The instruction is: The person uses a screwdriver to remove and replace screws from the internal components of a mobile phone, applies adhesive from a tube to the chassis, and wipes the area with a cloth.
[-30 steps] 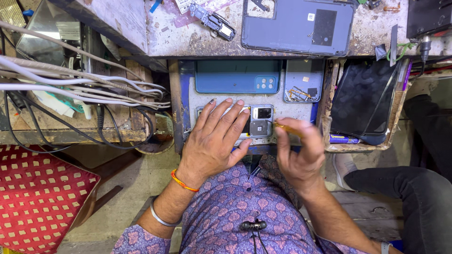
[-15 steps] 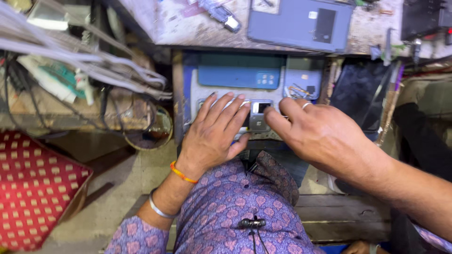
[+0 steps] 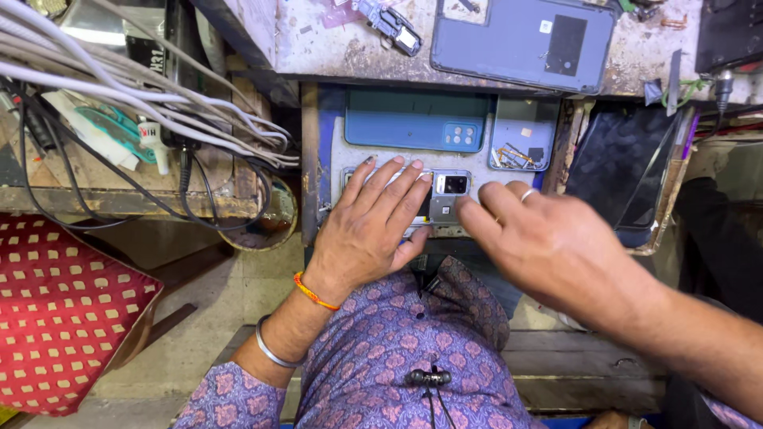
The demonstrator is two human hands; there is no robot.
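Note:
An open drawer (image 3: 318, 171) under the workbench holds phone back covers and small parts. My left hand (image 3: 373, 222) lies flat, fingers spread, on a light phone body at the drawer's front. A small camera module (image 3: 450, 191) shows just right of its fingertips. My right hand (image 3: 540, 242), a ring on one finger, reaches in from the right, its fingertips touching the drawer's front edge beside that module. It holds nothing that I can see. A blue phone back cover (image 3: 413, 127) lies further in.
A grey-blue phone back (image 3: 517, 40) rests on the stained workbench above. White and black cables (image 3: 143, 95) hang at the left over a cluttered shelf. A red dotted cushion (image 3: 63, 318) sits at lower left, and a black pouch (image 3: 620, 175) fills the compartment to the right.
My right hand has swung from close to my body out to the right and reached forward into the drawer's front. My left hand stays flat on the phone.

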